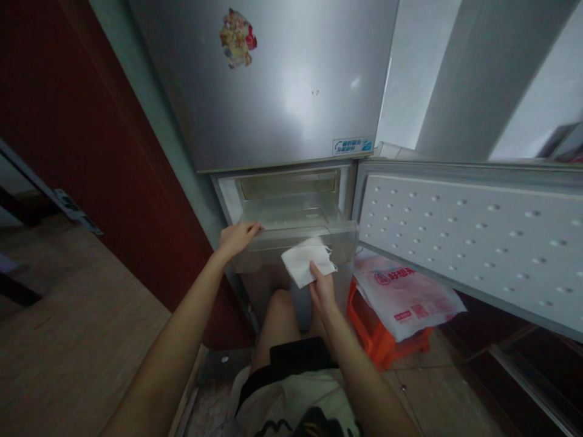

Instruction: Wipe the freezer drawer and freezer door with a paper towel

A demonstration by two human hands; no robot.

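Note:
A clear plastic freezer drawer (344, 233) is pulled partway out of the lower compartment of a silver refrigerator (282, 85). At the left end of its front, my left hand (239, 238) grips the top edge with closed fingers. My right hand (322, 286) pinches a folded white cloth (305, 260) with a frayed edge, in front of the drawer's face. The cloth overlaps the drawer front in view; whether it touches cannot be made out. The drawer's visible inside shows no contents.
The lower refrigerator door (455, 237) stands swung wide to the right. Beneath it, a white plastic bag with red print (405, 294) lies on an orange stool (380, 343). A dark red door (113, 152) is close on the left. My knees are right below the drawer.

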